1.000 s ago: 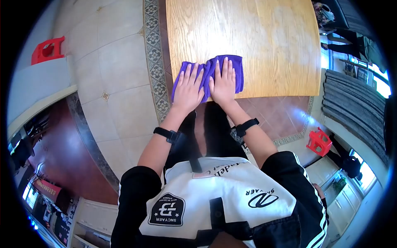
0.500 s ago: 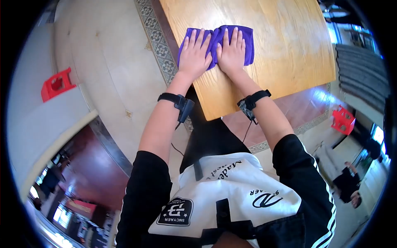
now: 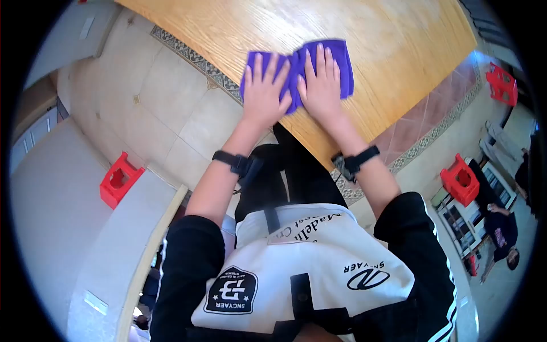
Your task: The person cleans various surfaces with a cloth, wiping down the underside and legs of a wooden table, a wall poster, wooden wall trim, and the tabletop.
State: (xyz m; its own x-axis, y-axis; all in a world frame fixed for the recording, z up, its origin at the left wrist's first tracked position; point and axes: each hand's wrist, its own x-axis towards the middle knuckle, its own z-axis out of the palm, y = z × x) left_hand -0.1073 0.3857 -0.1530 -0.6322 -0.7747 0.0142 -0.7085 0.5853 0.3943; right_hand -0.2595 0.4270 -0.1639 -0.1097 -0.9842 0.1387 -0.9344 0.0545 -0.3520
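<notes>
A purple cloth (image 3: 347,71) lies spread across the wooden table (image 3: 393,74), close to its near left edge. Flat on the cloth's left half rests my left hand (image 3: 265,94), fingers apart and thumb pointing inward. My right hand (image 3: 322,88) presses palm down on the right half, its fingers stretched out and a little spread. Between the two hands the cloth is creased. Neither hand grips it. A black strap with a small device circles each wrist; the left device (image 3: 242,165) and the right device (image 3: 345,165) stay off the table.
Red plastic stools stand at the left (image 3: 121,179), at the right (image 3: 460,179) and farther back right (image 3: 501,84). A pale partition (image 3: 108,245) runs along the left. Another person (image 3: 504,233) is at the far right. A patterned tile border (image 3: 196,60) crosses the floor beside the table.
My view and body have turned relative to the table, whose edge now runs more diagonally. Both hands remain flat on the purple cloth. The stools appear in different places in view.
</notes>
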